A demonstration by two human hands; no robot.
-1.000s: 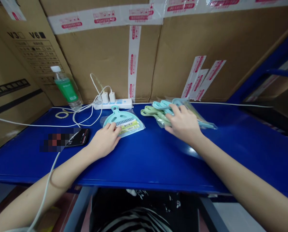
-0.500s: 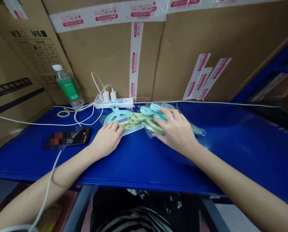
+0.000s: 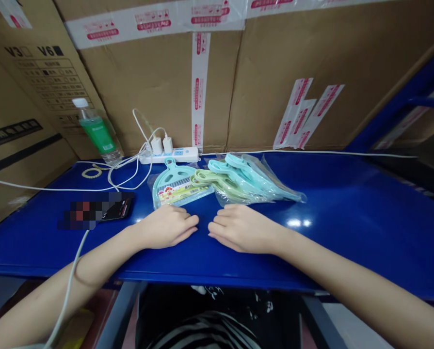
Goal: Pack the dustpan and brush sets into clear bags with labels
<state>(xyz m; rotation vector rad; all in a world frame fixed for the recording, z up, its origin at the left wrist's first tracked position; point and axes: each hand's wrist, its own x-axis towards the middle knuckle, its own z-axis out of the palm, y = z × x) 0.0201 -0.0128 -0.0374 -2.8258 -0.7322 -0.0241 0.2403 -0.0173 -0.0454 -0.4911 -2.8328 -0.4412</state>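
My left hand (image 3: 168, 227) and my right hand (image 3: 238, 228) lie flat on the blue shelf top (image 3: 347, 218), fingertips almost meeting, both holding nothing. Just beyond the left hand is a teal plastic scoop in a clear bag with a printed label (image 3: 175, 185). Beyond the right hand lies a stack of bagged teal and light green plastic pieces (image 3: 246, 182), its left end overlapping the scoop's bag. Neither hand touches the bags.
A phone (image 3: 119, 207) on a white cable lies at the left. A power strip with chargers (image 3: 169, 154), a green-labelled bottle (image 3: 96, 132) and a bead bracelet (image 3: 92, 171) sit at the back. Taped cardboard boxes (image 3: 282, 72) form the rear wall.
My right hand slid the stack of bags leftward against the scoop's bag, then let go. Both hands drew back toward me and now rest flat on the shelf.
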